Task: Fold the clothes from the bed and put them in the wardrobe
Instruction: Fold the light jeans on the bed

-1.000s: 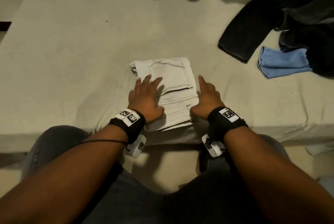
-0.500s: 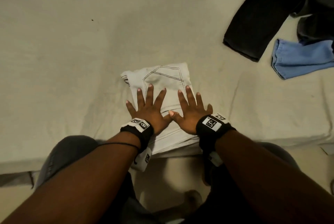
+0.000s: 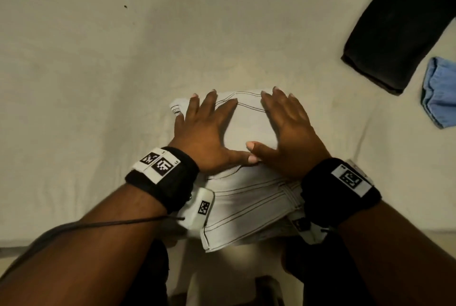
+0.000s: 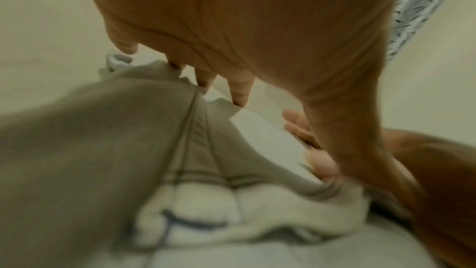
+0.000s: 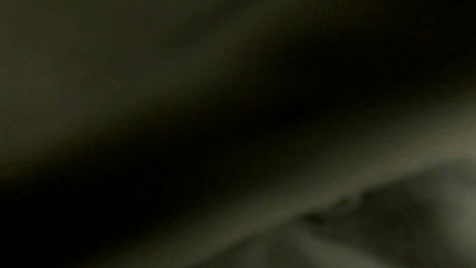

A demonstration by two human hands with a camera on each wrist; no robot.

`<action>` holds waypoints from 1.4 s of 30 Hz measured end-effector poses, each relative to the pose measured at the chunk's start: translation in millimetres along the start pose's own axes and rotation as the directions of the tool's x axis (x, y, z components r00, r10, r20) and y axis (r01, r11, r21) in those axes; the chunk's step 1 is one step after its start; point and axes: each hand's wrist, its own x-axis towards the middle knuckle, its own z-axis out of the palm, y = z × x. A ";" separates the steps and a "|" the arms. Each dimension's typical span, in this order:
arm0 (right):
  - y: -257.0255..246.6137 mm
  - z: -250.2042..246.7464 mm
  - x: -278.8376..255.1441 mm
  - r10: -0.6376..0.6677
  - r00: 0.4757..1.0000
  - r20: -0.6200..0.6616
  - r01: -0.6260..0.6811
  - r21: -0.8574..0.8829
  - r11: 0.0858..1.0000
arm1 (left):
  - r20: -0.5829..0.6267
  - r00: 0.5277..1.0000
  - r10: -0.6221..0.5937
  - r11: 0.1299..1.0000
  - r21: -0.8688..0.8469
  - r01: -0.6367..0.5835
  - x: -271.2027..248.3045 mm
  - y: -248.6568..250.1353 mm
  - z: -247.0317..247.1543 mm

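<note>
A folded pair of white trousers (image 3: 249, 202) with dark stitching lies at the near edge of the bed (image 3: 98, 83), its near end hanging slightly over the edge. My left hand (image 3: 206, 130) lies flat on its left half, fingers straight and spread. My right hand (image 3: 288, 128) lies flat on its right half, and the two thumbs meet in the middle. In the left wrist view the left hand (image 4: 231, 38) presses its fingertips on the trousers (image 4: 103, 150). The right wrist view is dark and blurred.
A black garment (image 3: 394, 21) lies at the bed's far right, with a blue garment (image 3: 441, 93) beside it. The cream bedsheet stretches away to the left and beyond the trousers. My dark-clad legs are below the bed's edge.
Both hands have slid forward over the trousers, away from me, staying flat. A second ago the right hand lay at the trousers' right side; it now rests on top.
</note>
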 end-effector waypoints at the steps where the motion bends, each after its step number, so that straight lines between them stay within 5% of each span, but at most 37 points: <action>1: 1.4 0.4 1.7 0.038 0.997 0.071 -0.035 -0.035 0.999 | 0.028 1.000 -0.008 1.000 0.015 0.007 2.7 -4.0 5.2; 7: 3.1 8.8 8.8 0.176 0.944 0.279 -0.148 -0.117 0.982 | 0.118 0.992 -0.041 0.999 0.013 0.040 14.7 -11.4 25.8; 16: 6.6 2.7 10.4 0.069 0.968 0.242 -0.087 0.062 0.994 | 0.133 0.991 -0.007 0.999 -0.046 0.013 19.9 -13.3 20.5; 20: 8.9 -23.5 -7.8 0.197 0.944 0.263 -0.251 0.189 0.949 | -0.014 0.999 0.032 0.980 -0.194 -0.034 7.3 -24.4 14.6; 22: 15.6 -33.0 -19.6 0.324 0.894 0.309 -0.418 0.320 0.850 | -0.171 0.983 -0.065 0.946 -0.326 0.006 -7.5 -26.1 14.9; 24: 17.4 -35.1 -32.7 0.407 0.822 0.399 -0.561 0.443 0.699 | -0.184 0.941 -0.283 0.779 -0.616 0.114 -21.0 -23.0 25.1; 26: 14.4 -32.4 -42.1 0.394 0.797 0.458 -0.602 0.544 0.585 | 0.030 0.917 -0.397 0.304 -0.939 0.162 -29.2 -20.1 42.1; 27: 8.0 -32.4 -49.0 0.383 0.795 0.470 -0.605 0.582 0.543 | 0.103 0.911 -0.400 0.182 -0.965 0.189 -34.0 -19.4 50.3; 31: -13.4 -27.2 -74.0 0.338 0.812 0.476 -0.583 0.688 0.433 | 0.224 0.898 -0.379 0.183 -0.933 0.309 -63.9 -15.3 48.4; 35: -22.4 -27.7 -100.9 0.308 0.924 0.228 -0.383 0.599 0.704 | 0.247 0.930 -0.274 0.135 -0.947 0.291 -106.8 -7.6 19.7; 37: -26.8 -34.0 -115.9 0.267 0.960 0.086 -0.262 0.614 0.744 | 0.090 0.956 -0.279 0.174 -0.974 0.143 -125.7 -5.0 7.0; 39: -33.8 -40.2 -126.3 0.221 0.972 -0.080 -0.122 0.634 0.764 | -0.189 0.956 -0.223 0.325 -0.939 -0.109 -139.2 -5.1 -3.9; 42: -40.4 -51.8 -129.7 0.198 0.943 -0.267 0.013 0.624 0.781 | -0.488 0.871 -0.056 0.538 -0.750 -0.385 -156.6 -6.4 -24.5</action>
